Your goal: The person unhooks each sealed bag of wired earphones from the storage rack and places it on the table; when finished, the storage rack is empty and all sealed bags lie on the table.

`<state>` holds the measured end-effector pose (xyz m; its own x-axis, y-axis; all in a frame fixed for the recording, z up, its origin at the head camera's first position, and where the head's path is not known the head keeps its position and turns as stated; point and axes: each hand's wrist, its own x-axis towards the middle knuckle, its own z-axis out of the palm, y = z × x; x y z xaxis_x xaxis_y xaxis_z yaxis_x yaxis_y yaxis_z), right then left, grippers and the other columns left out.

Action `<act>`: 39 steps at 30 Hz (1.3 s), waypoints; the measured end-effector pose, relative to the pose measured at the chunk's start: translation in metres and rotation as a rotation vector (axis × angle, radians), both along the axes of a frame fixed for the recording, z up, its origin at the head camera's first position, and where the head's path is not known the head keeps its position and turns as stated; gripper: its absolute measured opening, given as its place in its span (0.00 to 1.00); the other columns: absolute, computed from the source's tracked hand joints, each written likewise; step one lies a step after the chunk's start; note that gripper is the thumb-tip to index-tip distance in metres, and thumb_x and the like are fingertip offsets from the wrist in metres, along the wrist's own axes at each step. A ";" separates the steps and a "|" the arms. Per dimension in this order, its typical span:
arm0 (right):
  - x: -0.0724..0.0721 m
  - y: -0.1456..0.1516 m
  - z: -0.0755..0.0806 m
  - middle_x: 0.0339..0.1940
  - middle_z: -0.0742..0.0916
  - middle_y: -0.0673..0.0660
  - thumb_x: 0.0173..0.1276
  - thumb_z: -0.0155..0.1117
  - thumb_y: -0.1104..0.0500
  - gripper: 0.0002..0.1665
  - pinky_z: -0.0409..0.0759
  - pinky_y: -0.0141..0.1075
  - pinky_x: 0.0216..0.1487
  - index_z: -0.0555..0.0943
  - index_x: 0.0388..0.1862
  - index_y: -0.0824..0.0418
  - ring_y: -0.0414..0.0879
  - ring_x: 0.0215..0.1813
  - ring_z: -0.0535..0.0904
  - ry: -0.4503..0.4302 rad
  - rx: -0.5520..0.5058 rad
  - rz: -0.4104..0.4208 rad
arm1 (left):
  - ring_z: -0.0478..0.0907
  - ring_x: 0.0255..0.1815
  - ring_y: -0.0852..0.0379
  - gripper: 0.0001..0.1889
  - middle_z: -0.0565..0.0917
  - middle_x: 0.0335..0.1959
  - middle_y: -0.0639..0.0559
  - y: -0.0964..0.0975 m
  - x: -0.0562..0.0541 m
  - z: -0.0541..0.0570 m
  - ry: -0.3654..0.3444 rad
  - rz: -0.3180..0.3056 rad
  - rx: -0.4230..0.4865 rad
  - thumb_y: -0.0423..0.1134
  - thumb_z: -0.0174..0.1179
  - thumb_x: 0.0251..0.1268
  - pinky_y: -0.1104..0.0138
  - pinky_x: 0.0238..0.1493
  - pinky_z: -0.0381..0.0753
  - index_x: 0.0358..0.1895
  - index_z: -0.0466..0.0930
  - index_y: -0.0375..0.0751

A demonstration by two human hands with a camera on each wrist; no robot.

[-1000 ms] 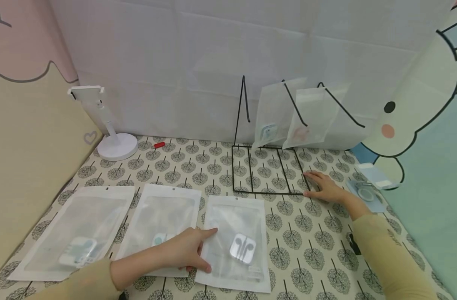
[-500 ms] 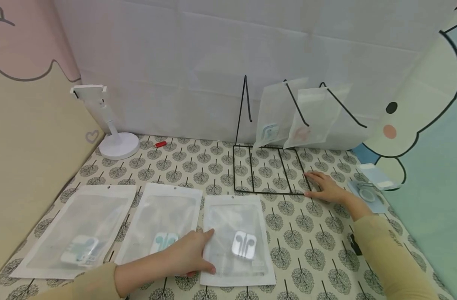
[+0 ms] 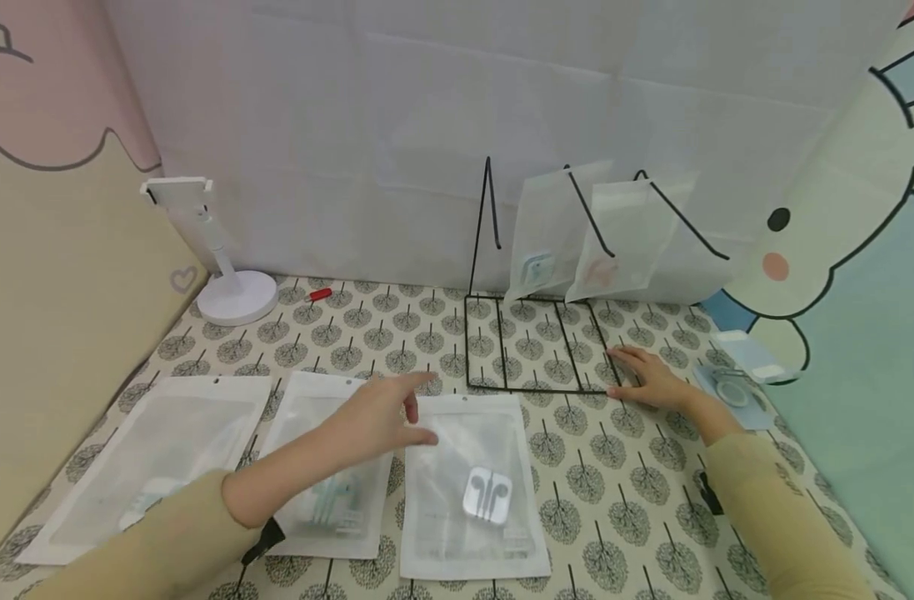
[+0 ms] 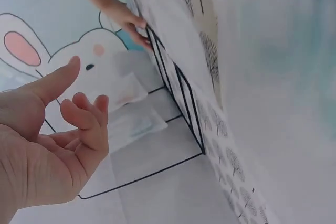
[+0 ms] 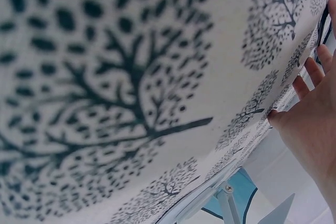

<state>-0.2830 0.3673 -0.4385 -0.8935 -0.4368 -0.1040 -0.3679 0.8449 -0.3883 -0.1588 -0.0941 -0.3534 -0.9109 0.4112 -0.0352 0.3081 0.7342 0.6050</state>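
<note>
Left hand [image 3: 372, 419]: raised beside the grey-earphone pouch [image 3: 471, 442], thumb and fingers apart, holding nothing.
Right hand [image 3: 655, 383]: touching the black rack [image 3: 503, 358] at its near right corner, fingers spread.
Grey-earphone pouch: flat toward the worktop [image 3: 591, 467]'s front edge; probably light, floppy, slick; best pinched at the top border.

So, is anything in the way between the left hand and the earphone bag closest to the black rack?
Nothing I can see. The left hand hangs by the upper left edge of that earphone pouch, with nothing in between. The right hand is at a corner of the black wire rack, not between them.
</note>
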 end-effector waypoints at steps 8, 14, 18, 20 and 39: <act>0.000 0.003 -0.003 0.72 0.56 0.74 0.63 0.64 0.44 0.47 0.52 0.74 0.60 0.57 0.72 0.65 0.76 0.69 0.48 0.003 0.004 -0.001 | 0.63 0.14 0.62 0.36 0.81 0.32 0.57 0.013 -0.071 -0.002 0.082 0.026 0.077 0.51 0.69 0.52 0.70 0.18 0.66 0.65 0.70 0.45; 0.000 0.003 -0.005 0.72 0.57 0.74 0.62 0.64 0.43 0.48 0.52 0.74 0.60 0.58 0.72 0.64 0.75 0.69 0.49 0.009 0.004 0.001 | 0.71 0.25 0.59 0.34 0.80 0.37 0.53 0.024 -0.116 -0.031 0.057 -0.025 0.097 0.49 0.69 0.53 0.69 0.25 0.73 0.65 0.70 0.46; 0.001 0.003 -0.005 0.72 0.57 0.74 0.62 0.64 0.43 0.47 0.52 0.74 0.60 0.58 0.72 0.64 0.75 0.69 0.49 0.011 0.006 0.001 | 0.76 0.45 0.52 0.36 0.79 0.50 0.46 0.031 -0.138 -0.050 0.090 -0.104 0.002 0.48 0.68 0.54 0.60 0.48 0.78 0.67 0.67 0.46; 0.001 0.002 -0.005 0.72 0.57 0.74 0.62 0.64 0.43 0.47 0.52 0.74 0.60 0.58 0.72 0.64 0.75 0.69 0.49 0.012 0.009 0.000 | 0.72 0.57 0.47 0.38 0.75 0.59 0.45 0.032 -0.146 -0.059 0.108 -0.136 -0.073 0.51 0.67 0.54 0.50 0.62 0.70 0.68 0.65 0.47; -0.001 0.000 -0.003 0.72 0.57 0.73 0.62 0.64 0.43 0.47 0.52 0.74 0.60 0.58 0.72 0.63 0.75 0.70 0.49 0.021 0.018 -0.019 | 0.46 0.74 0.39 0.51 0.51 0.76 0.48 0.028 -0.166 -0.090 0.076 -0.238 -0.289 0.70 0.58 0.51 0.38 0.70 0.38 0.75 0.49 0.53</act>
<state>-0.2838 0.3677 -0.4416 -0.9037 -0.4179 -0.0931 -0.3595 0.8587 -0.3652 -0.3249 -0.0658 -0.4430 -0.7954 0.5947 -0.1168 0.5265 0.7735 0.3528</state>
